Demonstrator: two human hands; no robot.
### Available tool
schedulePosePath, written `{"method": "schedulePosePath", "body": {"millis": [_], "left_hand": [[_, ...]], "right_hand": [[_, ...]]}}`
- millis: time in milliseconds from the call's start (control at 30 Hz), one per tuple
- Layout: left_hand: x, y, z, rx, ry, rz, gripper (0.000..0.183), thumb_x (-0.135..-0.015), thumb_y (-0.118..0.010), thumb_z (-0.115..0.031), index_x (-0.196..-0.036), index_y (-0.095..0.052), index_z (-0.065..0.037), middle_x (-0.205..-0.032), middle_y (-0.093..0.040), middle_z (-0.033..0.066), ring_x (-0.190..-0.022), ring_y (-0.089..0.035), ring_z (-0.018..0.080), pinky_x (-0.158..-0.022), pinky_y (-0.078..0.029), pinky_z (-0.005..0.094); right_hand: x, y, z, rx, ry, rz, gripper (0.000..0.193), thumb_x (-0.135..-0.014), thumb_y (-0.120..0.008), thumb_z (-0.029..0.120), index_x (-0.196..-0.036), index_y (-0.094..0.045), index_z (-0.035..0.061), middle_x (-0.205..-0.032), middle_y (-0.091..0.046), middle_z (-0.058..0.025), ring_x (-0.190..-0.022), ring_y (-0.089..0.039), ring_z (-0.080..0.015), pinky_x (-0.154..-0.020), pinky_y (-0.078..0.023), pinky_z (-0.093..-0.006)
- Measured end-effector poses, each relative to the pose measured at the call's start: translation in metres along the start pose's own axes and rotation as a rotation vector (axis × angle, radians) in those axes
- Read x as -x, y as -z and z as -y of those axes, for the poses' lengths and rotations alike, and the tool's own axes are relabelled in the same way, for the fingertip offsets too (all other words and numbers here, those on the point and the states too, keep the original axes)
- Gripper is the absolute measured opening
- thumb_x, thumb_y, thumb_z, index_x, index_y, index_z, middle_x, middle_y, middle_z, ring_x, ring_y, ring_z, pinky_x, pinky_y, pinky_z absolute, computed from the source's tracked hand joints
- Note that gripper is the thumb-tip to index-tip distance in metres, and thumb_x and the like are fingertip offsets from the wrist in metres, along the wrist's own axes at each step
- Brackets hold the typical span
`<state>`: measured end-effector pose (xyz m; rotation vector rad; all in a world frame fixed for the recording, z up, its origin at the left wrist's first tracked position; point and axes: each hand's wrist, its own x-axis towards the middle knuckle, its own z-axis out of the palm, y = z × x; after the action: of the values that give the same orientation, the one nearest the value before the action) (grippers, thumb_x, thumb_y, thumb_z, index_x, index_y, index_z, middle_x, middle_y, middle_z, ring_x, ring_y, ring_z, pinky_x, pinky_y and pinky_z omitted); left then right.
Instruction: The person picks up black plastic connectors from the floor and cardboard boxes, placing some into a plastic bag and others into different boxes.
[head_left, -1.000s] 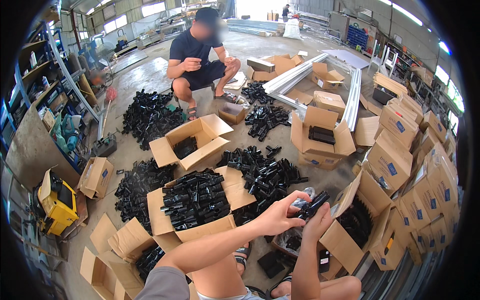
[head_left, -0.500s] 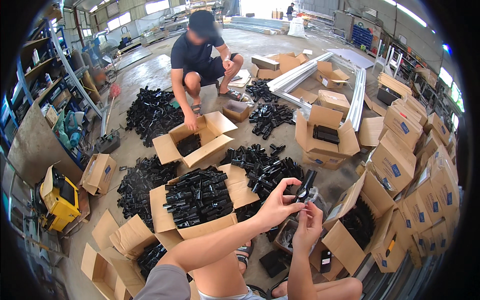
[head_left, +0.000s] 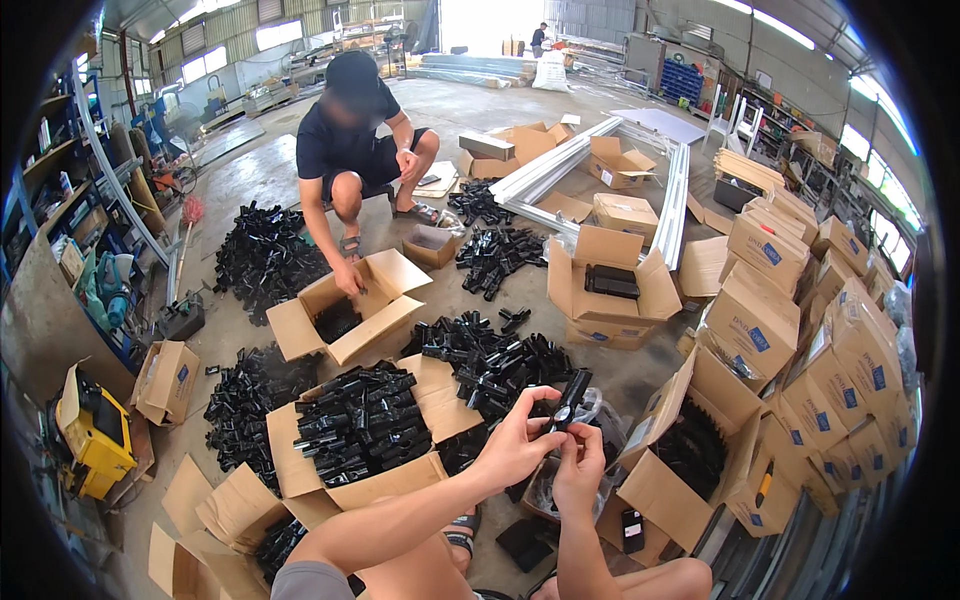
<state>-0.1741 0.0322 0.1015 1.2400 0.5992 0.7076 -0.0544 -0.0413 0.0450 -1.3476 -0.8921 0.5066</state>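
My left hand (head_left: 515,435) is closed, holding a black tubular fitting (head_left: 575,386) upright with a slight tilt. Beneath it, the fingertips of my right hand (head_left: 578,465) are pinched together at the fitting's lower end; any small part between them is too small to make out. A pale round spot shows on the fitting near my fingers. Just beyond my hands lies a loose pile of similar black fittings (head_left: 480,350). Left of my left forearm, an open cardboard box (head_left: 385,485) is heaped with more of them. Below my hands, a small box (head_left: 540,500) holds clear plastic bags.
A co-worker (head_left: 345,130) squats across from me, one hand in an open carton (head_left: 375,345). On my right, an open box (head_left: 665,495) holds black parts, beside stacked cartons (head_left: 760,320). White metal profiles (head_left: 560,165) lie farther back. A yellow machine (head_left: 100,450) stands at left.
The whole view has swung, so the scene sits farther left. My right fingertips have come up closer against the fitting's lower end. The co-worker's hand has gone deeper into the carton.
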Motion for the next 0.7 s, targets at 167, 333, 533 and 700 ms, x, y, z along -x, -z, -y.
{"method": "schedulePosePath", "body": {"millis": [167, 333, 533, 700], "left_hand": [[-0.001, -0.001, -0.003, -0.010, -0.010, 0.012, 0.055, -0.098, -0.064, 0.005, -0.145, -0.040, -0.011, -0.115, -0.070, 0.0085, -0.106, -0.064, 0.0112, -0.091, -0.051, 0.0273], [0.002, -0.004, -0.004, -0.149, -0.060, -0.034, 0.054, -0.100, -0.061, 0.003, -0.147, -0.039, -0.011, -0.114, -0.070, 0.0087, -0.106, -0.065, 0.0130, -0.092, -0.050, 0.0292], [0.006, -0.004, -0.007, -0.272, -0.036, -0.105, 0.053, -0.099, -0.061, 0.000, -0.147, -0.041, -0.012, -0.117, -0.072, 0.0132, -0.105, -0.067, 0.0172, -0.094, -0.050, 0.0332], [0.010, -0.008, -0.022, -0.338, 0.025, -0.129, 0.051, -0.099, -0.063, -0.006, -0.146, -0.043, -0.012, -0.116, -0.074, 0.0191, -0.101, -0.071, 0.0220, -0.093, -0.051, 0.0358]], "right_hand": [[0.001, -0.002, 0.003, 0.121, 0.073, -0.006, 0.010, -0.105, -0.052, 0.004, -0.112, -0.055, -0.0021, -0.103, -0.060, -0.0120, -0.087, -0.061, -0.0205, -0.078, -0.050, -0.0337], [0.004, -0.006, 0.007, 0.193, 0.112, -0.024, 0.010, -0.106, -0.052, 0.005, -0.112, -0.055, -0.0024, -0.102, -0.059, -0.0130, -0.087, -0.061, -0.0217, -0.079, -0.051, -0.0342], [0.003, -0.015, 0.011, 0.392, 0.210, -0.039, 0.014, -0.107, -0.051, 0.010, -0.107, -0.055, -0.0026, -0.100, -0.059, -0.0189, -0.086, -0.063, -0.0322, -0.074, -0.049, -0.0401], [-0.004, -0.020, 0.006, 0.382, 0.185, -0.069, 0.024, -0.109, -0.047, 0.015, -0.096, -0.056, -0.0028, -0.085, -0.058, -0.0199, -0.075, -0.061, -0.0369, -0.068, -0.046, -0.0451]]}}
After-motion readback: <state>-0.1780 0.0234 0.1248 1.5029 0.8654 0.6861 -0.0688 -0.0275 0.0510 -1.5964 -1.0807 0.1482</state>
